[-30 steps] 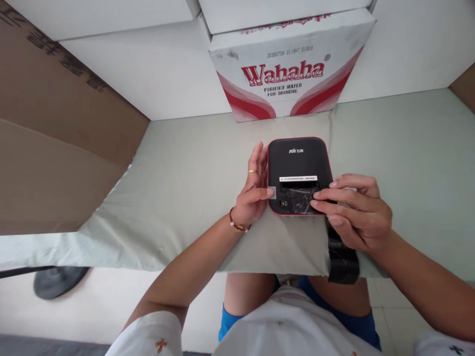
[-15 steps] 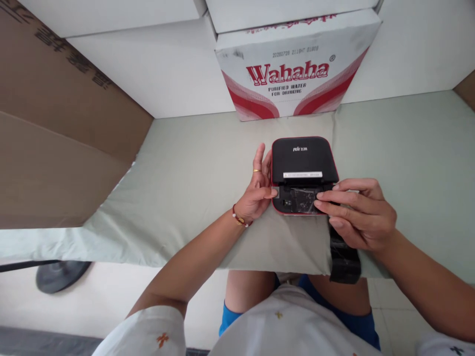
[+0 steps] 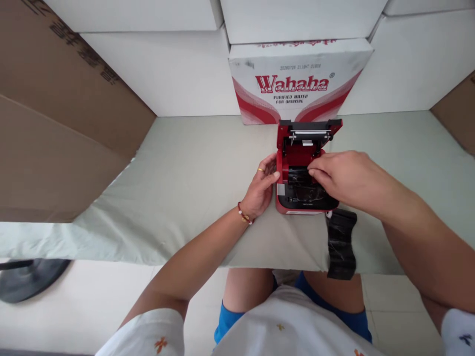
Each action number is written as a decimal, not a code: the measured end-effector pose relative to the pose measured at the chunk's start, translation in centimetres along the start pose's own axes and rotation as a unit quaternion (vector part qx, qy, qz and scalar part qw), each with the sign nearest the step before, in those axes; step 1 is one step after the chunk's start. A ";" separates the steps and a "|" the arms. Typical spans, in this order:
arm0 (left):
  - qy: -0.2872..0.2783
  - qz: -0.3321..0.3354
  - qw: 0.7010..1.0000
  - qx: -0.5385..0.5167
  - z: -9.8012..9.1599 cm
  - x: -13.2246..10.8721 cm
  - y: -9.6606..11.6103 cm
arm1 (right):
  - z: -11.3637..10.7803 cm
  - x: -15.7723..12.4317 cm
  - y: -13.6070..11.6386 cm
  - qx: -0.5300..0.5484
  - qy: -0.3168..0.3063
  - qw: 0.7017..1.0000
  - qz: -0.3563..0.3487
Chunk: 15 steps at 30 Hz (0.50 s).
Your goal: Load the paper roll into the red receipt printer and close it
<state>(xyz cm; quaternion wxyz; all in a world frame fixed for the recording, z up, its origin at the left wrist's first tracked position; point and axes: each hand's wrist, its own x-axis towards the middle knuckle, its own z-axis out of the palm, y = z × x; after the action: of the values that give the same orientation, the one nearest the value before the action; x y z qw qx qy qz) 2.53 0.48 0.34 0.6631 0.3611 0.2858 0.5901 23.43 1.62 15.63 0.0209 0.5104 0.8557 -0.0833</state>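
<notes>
A small red and black label printer (image 3: 308, 209) sits on the cloth-covered table, its lid (image 3: 309, 126) raised. Inside its red bay lies a shiny black roll of film (image 3: 297, 175), with some film spread over the front edge. My left hand (image 3: 261, 190) grips the printer's left side, thumb on the rim and fingers along the wall. Reaching in from the right, my right hand (image 3: 334, 173) has its fingertips closed at the right end of the film roll. Its other fingers are partly hidden. A wrinkled black strip (image 3: 341, 244) lies by the printer's front right corner.
Behind the printer stands a white and red water carton (image 3: 293, 89), against stacked white boxes (image 3: 156, 69). A large brown cardboard box (image 3: 67, 148) is on the left, another (image 3: 454, 111) at far right. The table's front edge runs close to my lap.
The printer's lid has swung up, baring the red bay and the film roll. My right hand has moved from the front right edge into the bay. My left hand stays at the left side.
</notes>
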 end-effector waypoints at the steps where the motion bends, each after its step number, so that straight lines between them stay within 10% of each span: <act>1: 0.008 -0.003 1.000 0.004 0.0 0.1 -0.1 | -0.2 1.1 -0.6 -0.055 -0.035 0.998 0.020; 9: 0.011 -0.001 1.000 0.008 -0.1 0.4 -0.5 | 1.0 5.6 -2.9 -0.151 -0.119 0.980 0.041; 15: 0.008 0.016 1.000 0.020 -0.3 0.8 -1.0 | 0.3 3.0 -2.4 -0.130 -0.013 0.991 0.036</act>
<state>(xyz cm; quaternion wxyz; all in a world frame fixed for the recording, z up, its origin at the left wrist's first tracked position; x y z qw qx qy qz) 3.00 1.22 -0.61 0.6439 0.3741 0.2973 0.5975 19.88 3.07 15.24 0.1012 0.5331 0.8397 0.0226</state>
